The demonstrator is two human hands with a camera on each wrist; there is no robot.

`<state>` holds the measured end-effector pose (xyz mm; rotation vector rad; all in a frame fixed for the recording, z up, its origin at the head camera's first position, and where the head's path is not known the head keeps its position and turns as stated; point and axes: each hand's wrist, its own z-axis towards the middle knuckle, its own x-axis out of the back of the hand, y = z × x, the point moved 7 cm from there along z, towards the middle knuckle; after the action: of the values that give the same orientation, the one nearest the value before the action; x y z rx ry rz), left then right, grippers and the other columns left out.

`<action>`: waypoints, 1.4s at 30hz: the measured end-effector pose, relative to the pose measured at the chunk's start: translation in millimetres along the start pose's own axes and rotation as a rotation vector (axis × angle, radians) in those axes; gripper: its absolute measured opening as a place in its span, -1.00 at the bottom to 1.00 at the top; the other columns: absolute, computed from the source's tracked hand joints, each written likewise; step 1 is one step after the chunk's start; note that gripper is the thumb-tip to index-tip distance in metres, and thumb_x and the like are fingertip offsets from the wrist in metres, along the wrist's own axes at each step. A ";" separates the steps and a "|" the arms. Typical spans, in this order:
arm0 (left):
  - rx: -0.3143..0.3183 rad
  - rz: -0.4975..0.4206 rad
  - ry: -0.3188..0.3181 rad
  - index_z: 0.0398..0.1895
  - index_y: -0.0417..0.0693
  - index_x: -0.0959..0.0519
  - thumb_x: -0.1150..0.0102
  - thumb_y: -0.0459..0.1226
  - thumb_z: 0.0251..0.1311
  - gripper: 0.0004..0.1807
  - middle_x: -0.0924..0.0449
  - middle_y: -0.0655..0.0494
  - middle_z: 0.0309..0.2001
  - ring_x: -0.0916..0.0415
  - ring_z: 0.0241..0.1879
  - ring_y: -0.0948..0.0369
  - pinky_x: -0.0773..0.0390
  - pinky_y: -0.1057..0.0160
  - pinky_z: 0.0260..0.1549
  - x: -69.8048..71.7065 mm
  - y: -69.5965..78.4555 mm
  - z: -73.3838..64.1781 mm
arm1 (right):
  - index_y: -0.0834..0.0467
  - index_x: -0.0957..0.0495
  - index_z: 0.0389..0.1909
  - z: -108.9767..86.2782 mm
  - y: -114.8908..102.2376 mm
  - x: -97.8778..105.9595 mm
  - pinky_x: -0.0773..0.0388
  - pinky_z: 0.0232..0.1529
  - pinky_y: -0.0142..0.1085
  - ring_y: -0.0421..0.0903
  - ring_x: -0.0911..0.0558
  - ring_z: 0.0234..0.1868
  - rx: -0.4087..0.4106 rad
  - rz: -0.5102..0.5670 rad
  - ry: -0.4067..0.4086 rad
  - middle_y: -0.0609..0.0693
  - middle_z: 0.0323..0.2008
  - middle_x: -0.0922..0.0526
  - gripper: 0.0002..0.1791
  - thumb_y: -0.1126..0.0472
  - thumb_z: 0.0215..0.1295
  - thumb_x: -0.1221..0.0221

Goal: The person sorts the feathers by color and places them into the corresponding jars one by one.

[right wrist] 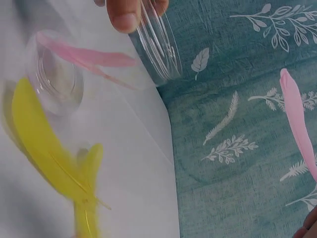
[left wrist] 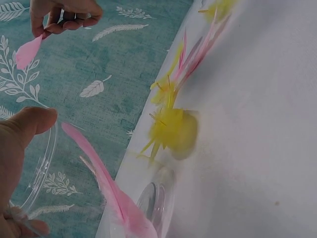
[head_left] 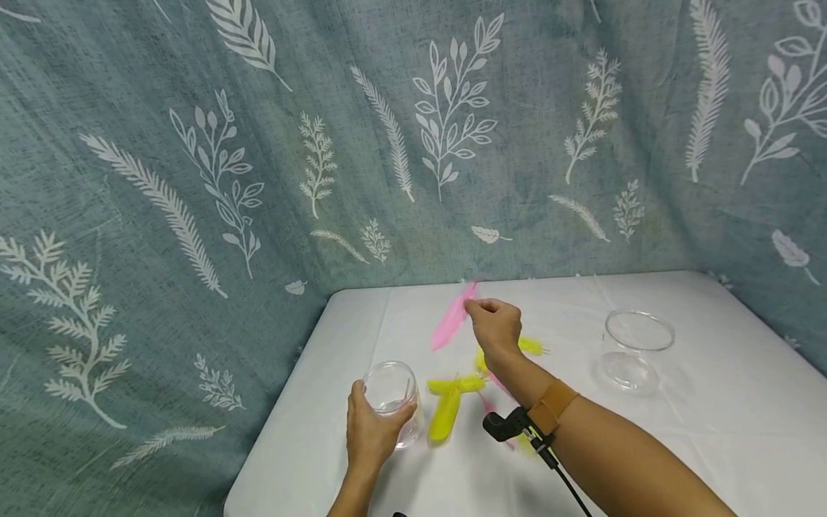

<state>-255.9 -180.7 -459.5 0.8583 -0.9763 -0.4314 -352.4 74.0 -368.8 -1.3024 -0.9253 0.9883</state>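
My left hand (head_left: 375, 434) grips the side of a clear cylindrical jar (head_left: 410, 431), its thumb at the right and its fingers at the left. Inside that jar a pink feather (left wrist: 106, 186) leans against the wall, seen through it in both wrist views. Above the far part of the table my right hand (head_left: 497, 330) pinches another pink feather (head_left: 452, 319) by its thin end, the broad end hanging down to the left. Between the hands several yellow feathers (head_left: 444, 416) lie on the table, with pink ones (left wrist: 203, 52) among them, partly hidden by the right forearm.
A second clear jar (head_left: 629, 370) stands upright at the right of the white-covered table (head_left: 723, 402). Behind the table hangs a blue-green curtain (head_left: 388, 237) with white leaf prints. The right wrist wears a strap with a black camera (head_left: 507, 425) and its cable.
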 end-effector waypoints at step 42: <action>-0.006 -0.002 -0.007 0.30 -0.15 -0.21 -0.58 0.11 -0.36 0.14 -0.37 -0.14 0.15 -0.39 0.10 -0.14 -0.41 -0.19 -0.03 0.7 1.6 -0.2 | 0.11 -0.67 -0.54 -57.4 31.6 -64.4 -0.48 -0.49 -0.28 -0.12 -0.51 -0.52 0.128 -0.090 -0.014 -0.08 -0.59 -0.59 -0.80 0.10 0.18 -0.31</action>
<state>-255.4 -180.1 -457.9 0.8524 -0.9799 -0.4388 -320.8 -5.1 -403.3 -1.1387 -0.9091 0.9712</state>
